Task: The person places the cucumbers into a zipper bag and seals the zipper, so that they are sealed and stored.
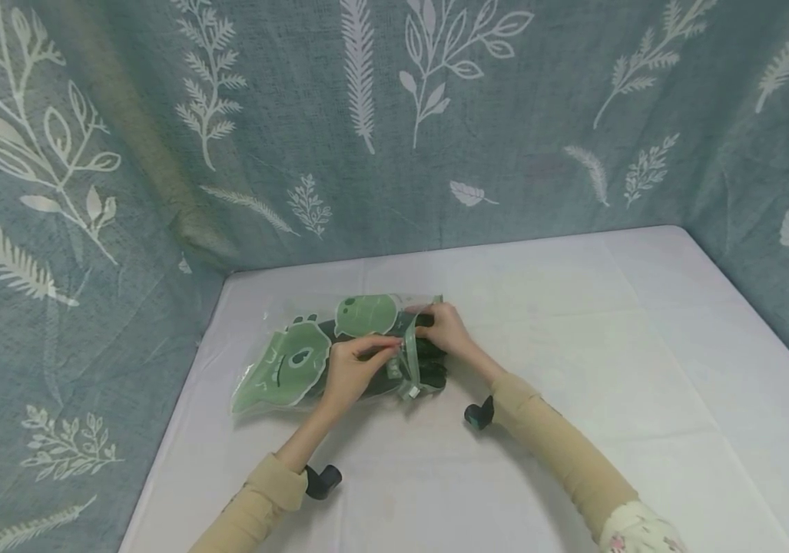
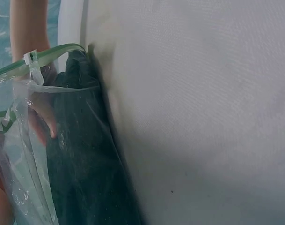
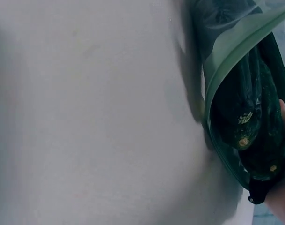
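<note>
A clear zip bag [image 1: 300, 365] with green cartoon prints lies on its side, its green-edged mouth open toward the right. Inside are several dark green cucumbers [image 3: 245, 126], their ends showing at the mouth in the right wrist view. My left hand [image 1: 351, 375] pinches the bag's rim between thumb and fingertips. At the mouth, my right hand [image 1: 448, 332] grips a cucumber, its fingers reaching inside; the left wrist view shows these fingers [image 2: 46, 117] through the film. The film and the cucumbers partly hide the grip. A pale zip slider [image 1: 412, 392] sits at the rim's near end.
A white cloth covers the table [image 1: 574, 346], stretching to the right of the bag. Blue-green curtains [image 1: 380, 192] with white leaf prints hang behind it and along both sides. Dark wrist-worn cameras [image 1: 323, 482] jut from both wrists.
</note>
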